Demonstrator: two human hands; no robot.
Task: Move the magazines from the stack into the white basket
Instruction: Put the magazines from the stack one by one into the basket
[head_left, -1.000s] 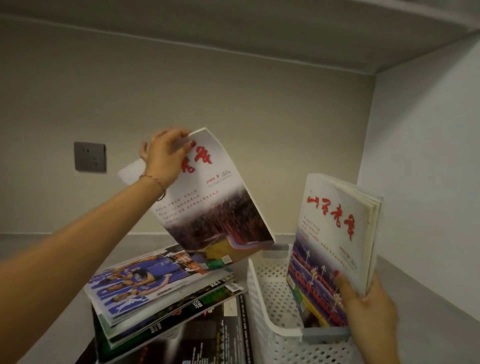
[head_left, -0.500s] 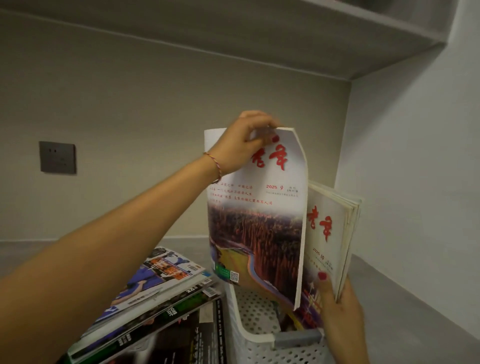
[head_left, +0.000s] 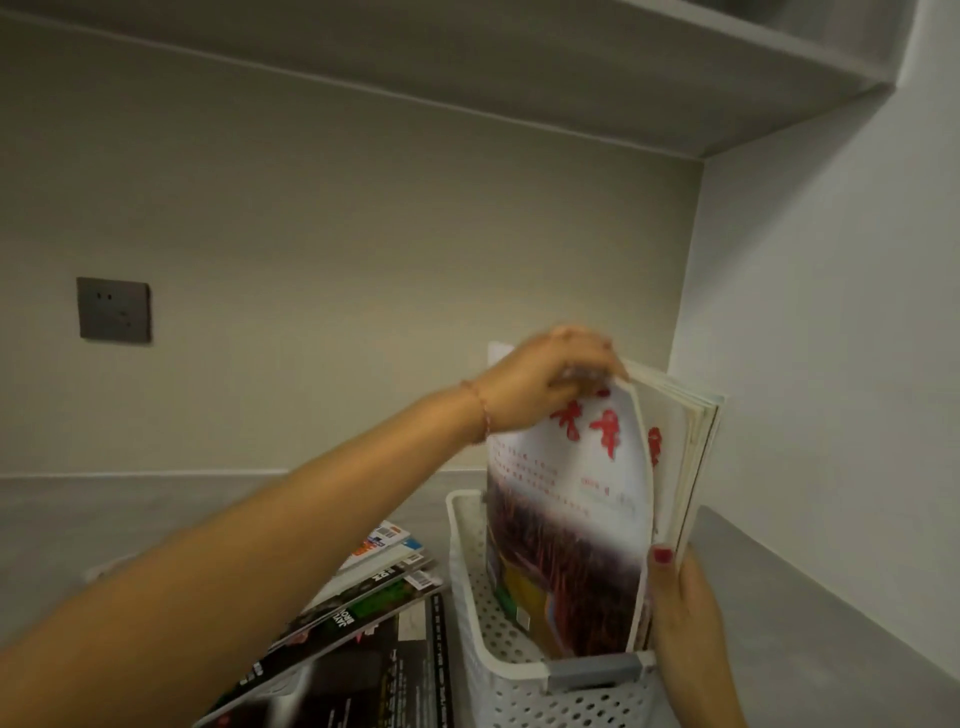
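Magazine with red title and forest cover (head_left: 566, 525) stands upright in the white perforated plastic basket (head_left: 470, 613), left hand (head_left: 545, 382) pinching its top (blurred); right hand (head_left: 685, 608) grips the upright bundle (head_left: 691, 457) beside it. Stack (head_left: 374, 597) lies left on the grey counter (head_left: 156, 514).

My single head camera looks forward and slightly down into a grey counter (head_left: 831, 597) corner, close over the white basket (head_left: 467, 613) at lower centre of frame.
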